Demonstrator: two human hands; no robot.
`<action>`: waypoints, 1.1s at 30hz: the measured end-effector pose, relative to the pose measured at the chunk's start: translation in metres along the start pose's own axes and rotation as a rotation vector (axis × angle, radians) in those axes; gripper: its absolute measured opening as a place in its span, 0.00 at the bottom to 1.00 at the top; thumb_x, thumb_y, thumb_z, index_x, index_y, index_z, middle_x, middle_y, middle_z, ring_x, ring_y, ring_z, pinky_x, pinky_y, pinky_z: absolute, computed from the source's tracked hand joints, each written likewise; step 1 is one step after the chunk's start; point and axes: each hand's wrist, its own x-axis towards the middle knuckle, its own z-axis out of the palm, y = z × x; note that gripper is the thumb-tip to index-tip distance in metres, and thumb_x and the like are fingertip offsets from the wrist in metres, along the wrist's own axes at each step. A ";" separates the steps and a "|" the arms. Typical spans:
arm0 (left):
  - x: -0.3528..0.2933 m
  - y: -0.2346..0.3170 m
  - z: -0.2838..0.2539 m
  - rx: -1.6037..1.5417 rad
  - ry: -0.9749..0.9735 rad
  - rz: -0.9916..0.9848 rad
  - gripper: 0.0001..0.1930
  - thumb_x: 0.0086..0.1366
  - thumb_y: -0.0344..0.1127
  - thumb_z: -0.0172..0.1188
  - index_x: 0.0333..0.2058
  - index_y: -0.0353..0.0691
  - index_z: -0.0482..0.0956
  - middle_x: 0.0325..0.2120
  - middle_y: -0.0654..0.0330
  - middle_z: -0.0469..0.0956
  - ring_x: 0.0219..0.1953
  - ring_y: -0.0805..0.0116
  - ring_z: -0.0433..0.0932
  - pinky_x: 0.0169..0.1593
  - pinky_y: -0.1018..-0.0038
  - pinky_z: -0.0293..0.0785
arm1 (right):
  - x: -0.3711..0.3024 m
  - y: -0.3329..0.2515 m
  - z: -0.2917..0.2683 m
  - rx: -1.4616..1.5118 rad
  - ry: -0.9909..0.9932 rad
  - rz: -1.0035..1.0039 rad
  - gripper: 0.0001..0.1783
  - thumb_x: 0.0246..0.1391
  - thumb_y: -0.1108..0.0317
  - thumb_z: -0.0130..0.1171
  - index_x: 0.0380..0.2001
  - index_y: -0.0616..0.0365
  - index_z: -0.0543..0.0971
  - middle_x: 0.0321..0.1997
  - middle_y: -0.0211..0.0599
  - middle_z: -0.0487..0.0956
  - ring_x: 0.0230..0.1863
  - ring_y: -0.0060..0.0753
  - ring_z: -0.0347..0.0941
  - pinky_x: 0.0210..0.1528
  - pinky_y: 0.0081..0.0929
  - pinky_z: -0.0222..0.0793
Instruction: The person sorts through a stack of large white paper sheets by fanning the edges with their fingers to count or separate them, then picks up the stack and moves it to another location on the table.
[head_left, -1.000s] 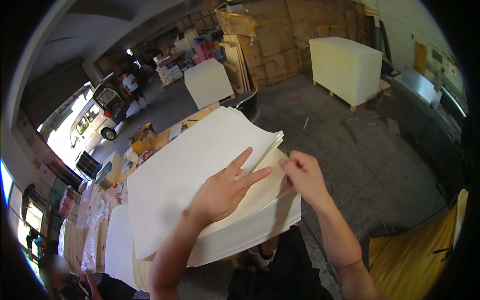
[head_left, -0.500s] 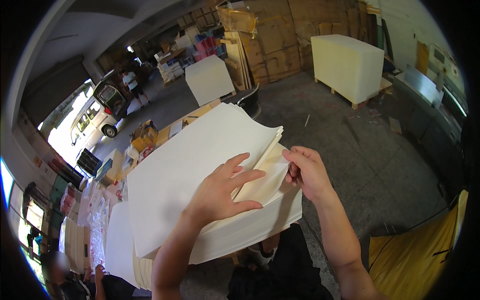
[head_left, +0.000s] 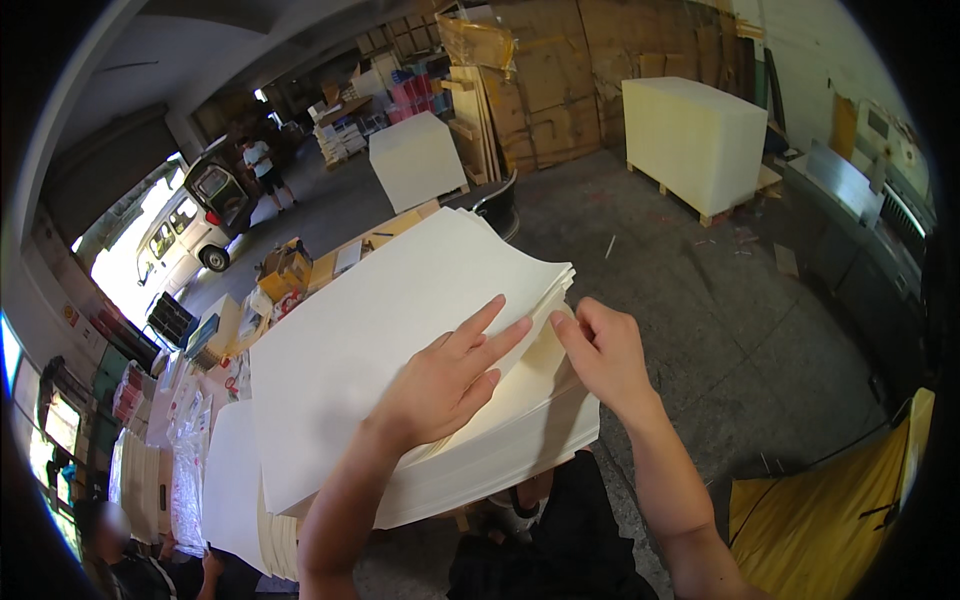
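A tall stack of large white paper sheets (head_left: 370,310) lies in front of me, its right corner bent upward. My left hand (head_left: 437,382) rests on the top sheets near their right edge, fingers stretched and apart. Thumb and fingers of my right hand (head_left: 603,352) are closed at the lifted corner, pinching the edge of some sheets; how many I cannot tell. Below the raised layers, the lower sheets (head_left: 500,455) lie flat with their edges fanned slightly.
Another paper pile (head_left: 232,480) stands close on the left, near a seated co-worker (head_left: 140,560). A cluttered table (head_left: 325,265) runs behind. Two wrapped white blocks on pallets (head_left: 695,145) stand farther back. A yellow sheet (head_left: 830,495) hangs at the lower right; a van (head_left: 185,235) is at the far left.
My right hand has moved slightly left and up along the corner, with the sheets lifted there. My left thumb has drawn up toward the fingers.
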 end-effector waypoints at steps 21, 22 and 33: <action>-0.004 -0.010 -0.001 -0.014 -0.057 -0.007 0.26 0.64 0.54 0.74 0.61 0.63 0.85 0.66 0.47 0.75 0.61 0.48 0.79 0.62 0.59 0.77 | 0.002 0.002 -0.011 0.891 -0.139 0.446 0.28 0.72 0.50 0.62 0.19 0.51 0.71 0.18 0.27 0.73 0.18 0.24 0.74 0.19 0.21 0.60; -0.003 -0.009 -0.001 -0.009 -0.056 0.004 0.25 0.66 0.52 0.72 0.61 0.63 0.84 0.66 0.46 0.75 0.61 0.48 0.79 0.63 0.59 0.77 | 0.001 0.004 -0.010 0.882 -0.124 0.443 0.28 0.72 0.49 0.62 0.19 0.51 0.71 0.18 0.27 0.73 0.18 0.24 0.73 0.19 0.21 0.60; -0.006 -0.006 0.005 0.062 0.047 0.085 0.20 0.67 0.47 0.71 0.57 0.59 0.86 0.64 0.49 0.77 0.58 0.49 0.81 0.58 0.58 0.80 | 0.007 -0.001 -0.009 0.999 -0.167 0.548 0.22 0.70 0.60 0.64 0.20 0.49 0.72 0.20 0.24 0.76 0.19 0.19 0.73 0.21 0.19 0.59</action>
